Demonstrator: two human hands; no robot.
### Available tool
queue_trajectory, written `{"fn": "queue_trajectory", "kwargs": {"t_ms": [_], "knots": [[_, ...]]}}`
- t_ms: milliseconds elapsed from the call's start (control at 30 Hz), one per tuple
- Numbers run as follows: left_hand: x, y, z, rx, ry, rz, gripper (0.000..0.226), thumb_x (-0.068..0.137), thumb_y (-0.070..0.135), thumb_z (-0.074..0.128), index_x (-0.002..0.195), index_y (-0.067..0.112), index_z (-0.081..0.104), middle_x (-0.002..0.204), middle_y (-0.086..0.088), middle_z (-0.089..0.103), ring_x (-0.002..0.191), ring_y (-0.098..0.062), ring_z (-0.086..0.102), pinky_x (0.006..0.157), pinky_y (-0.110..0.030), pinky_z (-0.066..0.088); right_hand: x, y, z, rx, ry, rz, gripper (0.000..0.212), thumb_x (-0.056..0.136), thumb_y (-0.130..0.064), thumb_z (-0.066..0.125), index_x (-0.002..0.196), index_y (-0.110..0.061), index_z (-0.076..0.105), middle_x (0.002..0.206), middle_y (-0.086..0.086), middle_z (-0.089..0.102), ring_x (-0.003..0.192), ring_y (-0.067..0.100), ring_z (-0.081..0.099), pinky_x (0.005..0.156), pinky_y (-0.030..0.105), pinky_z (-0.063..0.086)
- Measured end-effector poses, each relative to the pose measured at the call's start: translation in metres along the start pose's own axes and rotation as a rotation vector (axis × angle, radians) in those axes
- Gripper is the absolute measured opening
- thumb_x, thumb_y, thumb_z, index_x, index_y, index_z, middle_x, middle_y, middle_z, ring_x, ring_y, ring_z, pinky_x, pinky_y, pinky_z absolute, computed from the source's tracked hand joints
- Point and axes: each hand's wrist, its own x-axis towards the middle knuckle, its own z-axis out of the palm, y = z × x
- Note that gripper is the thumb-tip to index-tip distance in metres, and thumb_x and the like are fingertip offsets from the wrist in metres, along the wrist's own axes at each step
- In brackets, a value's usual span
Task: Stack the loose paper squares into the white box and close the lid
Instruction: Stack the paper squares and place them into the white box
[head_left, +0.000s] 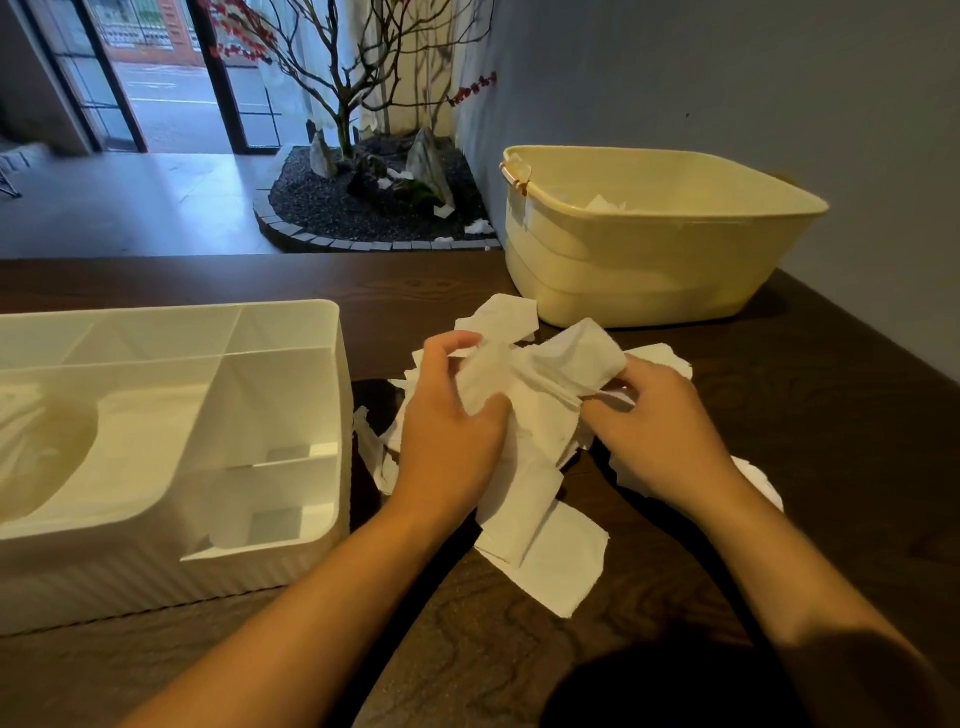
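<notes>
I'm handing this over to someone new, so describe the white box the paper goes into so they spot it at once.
On the dark wooden table, look left of the two hands gathering the paper squares. The white box sits there at the table's left edge. Unlike the rounded pale yellow tub at the back right, it is white, ribbed on its side and divided into compartments inside.

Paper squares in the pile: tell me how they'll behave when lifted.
The paper squares look thin and floppy: the ones gripped by the left hand and right hand crumple and drape. Probably very light, so they may slide apart or tear, as their ragged edges suggest.
</notes>
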Motion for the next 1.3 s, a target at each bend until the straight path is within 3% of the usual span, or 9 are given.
{"fn": "queue_trajectory", "kwargs": {"t_ms": [100,333,433,533,667,800,867,1033,1300], "knots": [[-0.002,0.001,0.002,0.030,-0.013,0.020,0.051,0.085,-0.011,0.060,0.121,0.024,0.052,0.101,0.008,0.063,0.093,-0.004,0.064,0.078,-0.028,0.059,0.000,-0.002,-0.001,0.080,0.038,-0.029,0.027,0.094,-0.014,0.060,0.114,-0.030,0.069,0.102,-0.018,0.071,0.094,0.007,0.065,0.076,0.030,0.056],[-0.002,0.007,0.001,-0.023,0.076,0.053,0.050,0.085,-0.013,0.063,0.117,0.025,0.055,0.090,0.005,0.062,0.090,-0.008,0.063,0.083,-0.023,0.057,0.002,0.001,-0.002,0.075,0.169,-0.013,0.011,0.095,-0.027,0.063,0.101,-0.031,0.072,0.091,-0.026,0.067,0.090,-0.005,0.061,0.077,0.032,0.058],[-0.002,0.009,0.000,-0.002,0.125,0.086,0.048,0.085,-0.007,0.069,0.111,0.030,0.056,0.089,0.011,0.062,0.090,-0.001,0.061,0.083,-0.016,0.054,0.001,-0.001,-0.003,0.095,0.232,-0.033,0.008,0.095,-0.024,0.062,0.092,-0.023,0.070,0.086,-0.015,0.068,0.087,0.002,0.062,0.070,0.033,0.055],[-0.002,0.010,0.000,0.004,0.145,0.092,0.043,0.085,0.000,0.074,0.107,0.032,0.056,0.093,0.014,0.062,0.090,0.003,0.060,0.079,-0.011,0.052,0.002,-0.002,-0.004,0.078,0.304,-0.008,0.006,0.091,-0.022,0.066,0.092,-0.028,0.066,0.085,-0.012,0.066,0.084,0.007,0.062,0.065,0.025,0.050],[-0.002,0.008,0.001,0.016,0.136,0.098,0.031,0.087,0.006,0.074,0.110,0.023,0.060,0.103,0.015,0.063,0.096,0.004,0.060,0.080,-0.011,0.052,0.003,0.000,-0.005,-0.045,0.336,0.019,0.007,0.089,-0.021,0.067,0.084,-0.022,0.062,0.077,-0.006,0.063,0.077,0.014,0.060,0.068,0.038,0.052],[-0.002,0.004,0.002,0.014,0.119,0.091,0.017,0.091,0.011,0.070,0.104,0.021,0.064,0.099,0.013,0.066,0.094,-0.001,0.062,0.078,-0.013,0.053,0.000,-0.001,-0.003,-0.083,0.304,-0.008,0.007,0.090,-0.021,0.068,0.085,-0.022,0.062,0.076,-0.007,0.062,0.074,0.012,0.058,0.066,0.035,0.052],[-0.001,0.003,0.002,0.027,0.120,0.097,0.016,0.092,0.013,0.069,0.096,0.027,0.065,0.093,0.017,0.066,0.092,-0.002,0.062,0.077,-0.014,0.053,-0.001,-0.003,-0.003,-0.074,0.327,-0.044,0.011,0.089,-0.019,0.068,0.093,-0.026,0.061,0.080,-0.010,0.061,0.077,0.012,0.058,0.068,0.034,0.053],[-0.001,0.003,0.003,0.042,0.103,0.120,0.021,0.094,0.012,0.068,0.091,0.032,0.063,0.089,0.019,0.066,0.093,-0.001,0.062,0.076,-0.011,0.051,-0.002,-0.005,-0.002,-0.004,0.300,-0.132,0.049,0.089,-0.018,0.069,0.126,-0.043,0.050,0.103,-0.019,0.056,0.100,0.010,0.055,0.082,0.032,0.050],[0.000,0.002,0.003,0.062,0.102,0.114,0.017,0.094,0.014,0.068,0.093,0.031,0.064,0.091,0.018,0.065,0.093,0.001,0.061,0.077,-0.011,0.052,0.006,0.009,0.000,-0.384,0.205,-0.117,0.019,0.090,-0.033,0.068,0.109,-0.029,0.071,0.135,-0.006,0.047,0.129,0.014,0.031,0.089,0.027,0.033]]}}
